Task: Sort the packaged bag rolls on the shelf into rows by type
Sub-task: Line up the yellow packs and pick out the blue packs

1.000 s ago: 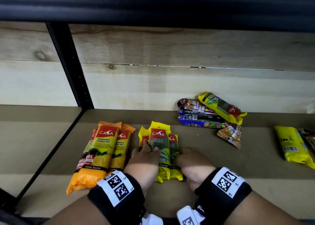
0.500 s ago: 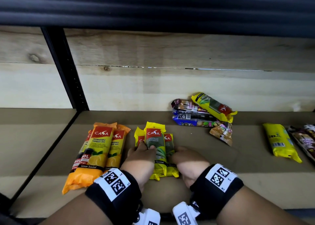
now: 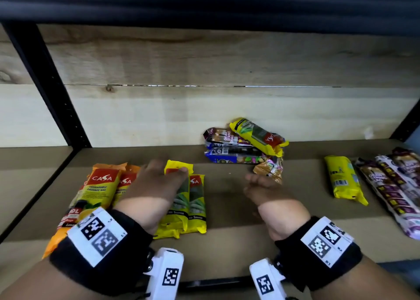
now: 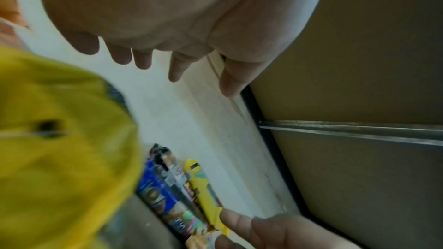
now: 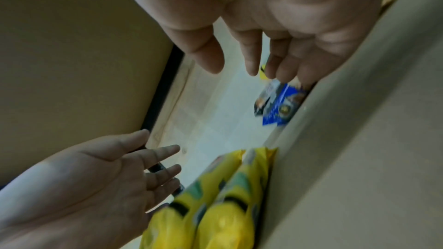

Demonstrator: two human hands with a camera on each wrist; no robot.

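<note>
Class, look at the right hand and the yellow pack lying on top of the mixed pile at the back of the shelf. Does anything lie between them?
Yes. The right hand hangs open above the shelf. A small tan pack lies at its fingertips, in front of the pile, and the yellow pack lies farther back across a blue pack and dark draw-string packs.

orange packs [image 3: 102,186] — at least 2 | yellow packs [image 3: 196,197] — at least 4 | hands [image 3: 156,186] — 2
</note>
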